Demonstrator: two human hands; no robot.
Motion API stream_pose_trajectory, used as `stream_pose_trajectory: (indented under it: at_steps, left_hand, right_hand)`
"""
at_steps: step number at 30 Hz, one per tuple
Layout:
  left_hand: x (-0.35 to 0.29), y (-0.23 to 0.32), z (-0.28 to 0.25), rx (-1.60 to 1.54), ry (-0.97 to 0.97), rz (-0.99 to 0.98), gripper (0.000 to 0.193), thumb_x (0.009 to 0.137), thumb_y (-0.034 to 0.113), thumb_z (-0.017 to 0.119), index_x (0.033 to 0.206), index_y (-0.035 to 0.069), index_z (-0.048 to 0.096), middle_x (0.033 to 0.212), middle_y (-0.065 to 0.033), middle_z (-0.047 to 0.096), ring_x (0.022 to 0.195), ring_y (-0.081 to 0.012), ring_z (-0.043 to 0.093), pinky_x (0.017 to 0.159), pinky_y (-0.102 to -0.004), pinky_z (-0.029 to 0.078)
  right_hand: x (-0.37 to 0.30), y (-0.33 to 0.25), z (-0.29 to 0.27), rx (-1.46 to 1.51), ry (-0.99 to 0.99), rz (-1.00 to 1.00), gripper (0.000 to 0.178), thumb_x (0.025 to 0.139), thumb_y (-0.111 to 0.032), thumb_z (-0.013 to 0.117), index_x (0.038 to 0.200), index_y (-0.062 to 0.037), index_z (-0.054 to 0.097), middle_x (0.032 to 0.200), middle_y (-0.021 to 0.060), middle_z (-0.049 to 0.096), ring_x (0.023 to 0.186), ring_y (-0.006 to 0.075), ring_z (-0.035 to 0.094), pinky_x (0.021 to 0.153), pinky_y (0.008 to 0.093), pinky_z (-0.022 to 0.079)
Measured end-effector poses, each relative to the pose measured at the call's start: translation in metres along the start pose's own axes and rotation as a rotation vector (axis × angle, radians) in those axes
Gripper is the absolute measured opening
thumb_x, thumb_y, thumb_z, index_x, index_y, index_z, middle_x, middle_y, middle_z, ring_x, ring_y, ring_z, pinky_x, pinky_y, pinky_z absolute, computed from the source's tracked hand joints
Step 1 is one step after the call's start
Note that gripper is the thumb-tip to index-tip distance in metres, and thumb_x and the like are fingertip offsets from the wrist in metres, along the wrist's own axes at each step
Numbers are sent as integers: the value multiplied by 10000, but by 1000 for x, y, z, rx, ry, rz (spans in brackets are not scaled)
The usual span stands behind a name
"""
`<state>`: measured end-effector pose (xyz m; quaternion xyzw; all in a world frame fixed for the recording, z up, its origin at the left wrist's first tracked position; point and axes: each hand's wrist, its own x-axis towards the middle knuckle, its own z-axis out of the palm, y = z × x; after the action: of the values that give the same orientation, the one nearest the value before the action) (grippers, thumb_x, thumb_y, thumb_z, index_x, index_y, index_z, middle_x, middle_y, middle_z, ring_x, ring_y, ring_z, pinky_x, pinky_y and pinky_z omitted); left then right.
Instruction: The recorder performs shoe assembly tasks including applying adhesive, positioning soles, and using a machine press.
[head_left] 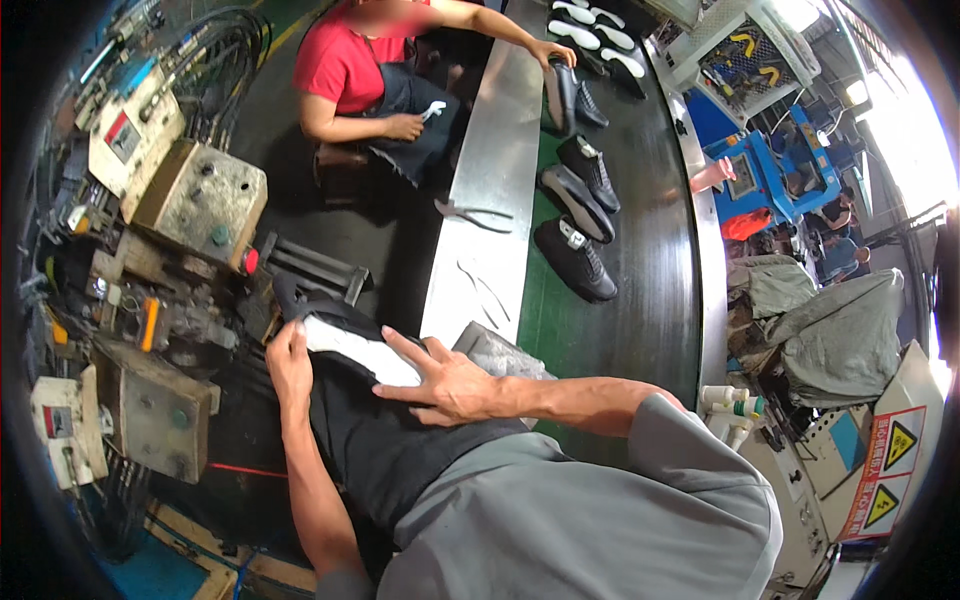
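Observation:
A black shoe upper with a white insole board (365,350) facing up lies in front of me, over my black apron. My left hand (290,360) pinches the upper's edge at its far left end. My right hand (450,385) rests over the near right end, its fingers spread, two of them stretched across the white board and the black edge. The fingers' undersides are hidden. Just beyond my right hand is a grey, plastic-wrapped bundle (500,352). Pincers (475,214) and a second pair of pliers (484,292) lie on the metal ledge.
A dark conveyor belt (650,240) runs past on the right, carrying several black shoes (580,205) and white insole boards (600,40). Across from me a person in red (345,75) touches a shoe there. Machinery with boxy housings (205,200) stands on the left, beside a metal frame (315,268).

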<state>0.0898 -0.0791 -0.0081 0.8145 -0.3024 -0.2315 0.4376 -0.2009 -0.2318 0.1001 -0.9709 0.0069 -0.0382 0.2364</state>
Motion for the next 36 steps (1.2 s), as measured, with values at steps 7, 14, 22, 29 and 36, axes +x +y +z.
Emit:
stream_pose_trajectory:
  at_steps: [7, 14, 22, 29, 36]
  left_hand:
    - [-77, 15, -103, -518, 503, -74, 409, 1172, 205, 574, 1479, -59, 629, 1411, -172, 699, 1261, -260, 692, 1116, -399, 559]
    - [-123, -27, -317, 917, 1357, 71, 358, 1130, 213, 612, 1435, 50, 706, 1466, -224, 649, 1356, -409, 590, 1153, -520, 459]
    - [-95, -110, -386, 1226, 1497, -242, 399, 1036, 102, 672, 1420, 179, 746, 1394, -185, 600, 1225, -406, 556, 1053, -531, 457]
    - [-93, -111, -382, 1234, 1565, -186, 431, 947, -3, 695, 1327, 173, 796, 1268, -148, 604, 1155, -374, 553, 971, -505, 464]
    - [-88, -110, -384, 1220, 1598, -194, 362, 926, -28, 680, 1193, 172, 822, 1263, -118, 598, 1130, -359, 545, 938, -492, 459]
  right_hand:
    - [56, -21, -70, 119, 89, -26, 636, 867, -261, 883, 1481, -263, 719, 1743, 388, 230, 1439, 555, 529, 1086, 583, 559]
    - [249, -57, -97, 72, 246, -314, 691, 846, -250, 854, 1515, -266, 682, 1704, 373, 305, 1326, 546, 571, 1115, 570, 525]
    - [418, -94, -33, 51, 243, -335, 689, 855, -302, 855, 1520, -316, 676, 1732, 352, 272, 1288, 593, 567, 1083, 625, 552]
    - [447, -90, 8, 85, 236, -320, 714, 863, -320, 859, 1547, -312, 656, 1757, 355, 209, 1364, 602, 528, 1180, 611, 483]
    - [433, -123, 34, -99, 340, -425, 829, 901, -317, 857, 1643, -199, 507, 1721, 452, 126, 1485, 702, 294, 1226, 707, 374]
